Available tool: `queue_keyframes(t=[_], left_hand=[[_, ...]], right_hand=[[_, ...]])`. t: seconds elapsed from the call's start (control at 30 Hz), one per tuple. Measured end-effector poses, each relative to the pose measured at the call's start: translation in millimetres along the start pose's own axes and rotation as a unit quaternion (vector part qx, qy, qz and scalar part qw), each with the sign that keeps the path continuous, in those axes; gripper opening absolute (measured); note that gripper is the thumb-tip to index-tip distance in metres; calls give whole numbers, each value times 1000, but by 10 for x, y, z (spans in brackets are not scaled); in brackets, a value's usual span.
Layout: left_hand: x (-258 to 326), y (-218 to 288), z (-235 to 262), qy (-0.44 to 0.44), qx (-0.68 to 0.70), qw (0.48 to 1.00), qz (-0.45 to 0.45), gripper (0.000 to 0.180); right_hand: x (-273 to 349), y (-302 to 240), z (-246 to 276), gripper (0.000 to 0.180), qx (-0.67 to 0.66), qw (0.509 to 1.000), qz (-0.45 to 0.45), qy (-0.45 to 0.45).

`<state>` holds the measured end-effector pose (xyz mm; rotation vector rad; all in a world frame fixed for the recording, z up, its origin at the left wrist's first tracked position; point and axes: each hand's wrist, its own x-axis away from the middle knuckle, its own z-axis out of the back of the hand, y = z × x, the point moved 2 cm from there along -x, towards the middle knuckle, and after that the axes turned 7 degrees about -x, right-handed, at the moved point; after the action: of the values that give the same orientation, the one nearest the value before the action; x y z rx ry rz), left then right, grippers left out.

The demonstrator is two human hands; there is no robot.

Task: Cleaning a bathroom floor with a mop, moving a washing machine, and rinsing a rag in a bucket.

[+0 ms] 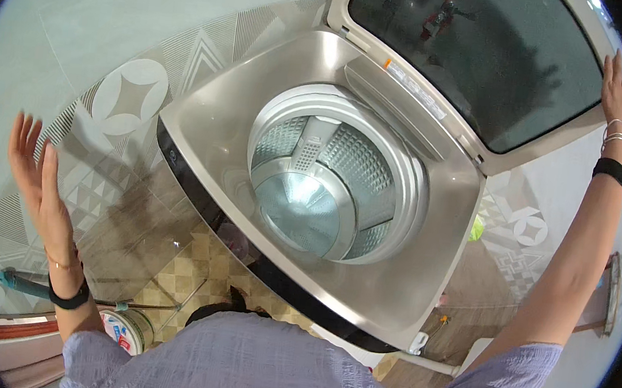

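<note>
A top-loading washing machine (203,137) stands in front of me, with a beige-gold top and a black front strip. Its lid (598,132) is raised, framing a dark glass panel (477,56). Inside the round opening, the metal drum (303,201) shows bare walls and a shiny bottom. At the far right, my right hand (619,94) rests against the lid's outer edge, fingers stretched and apart; its thumb is not clearly visible. My left hand (43,185) is raised in the air at the left, apart from the machine, with its fingers extended and nothing in it.
A patterned tile wall (131,99) runs behind the machine. At lower left are a round tub (131,330), a teal-ended pole (25,284) and reddish-pink items (22,349). A pale pipe (433,365) lies by the machine's right front corner. Something bright green (476,229) shows beside its right side.
</note>
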<state>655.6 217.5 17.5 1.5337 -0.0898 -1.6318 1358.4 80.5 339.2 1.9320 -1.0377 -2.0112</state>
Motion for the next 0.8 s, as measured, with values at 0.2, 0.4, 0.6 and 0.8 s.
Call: queue_keyframes(t=[0.2, 0.4, 0.6, 0.8], left_hand=[[424, -186, 263, 41, -21, 993, 109, 47], [664, -141, 443, 52, -30, 985, 159, 47], [825, -205, 696, 48, -45, 981, 182, 46], [851, -95, 846, 62, -71, 977, 193, 44]], right_hand=[[-184, -127, -339, 45, -266, 957, -27, 115], [-167, -313, -372, 43, -18, 998, 60, -19], [-134, -519, -595, 65, -448, 881, -100, 115], [124, -677, -630, 65, -402, 913, -67, 16]])
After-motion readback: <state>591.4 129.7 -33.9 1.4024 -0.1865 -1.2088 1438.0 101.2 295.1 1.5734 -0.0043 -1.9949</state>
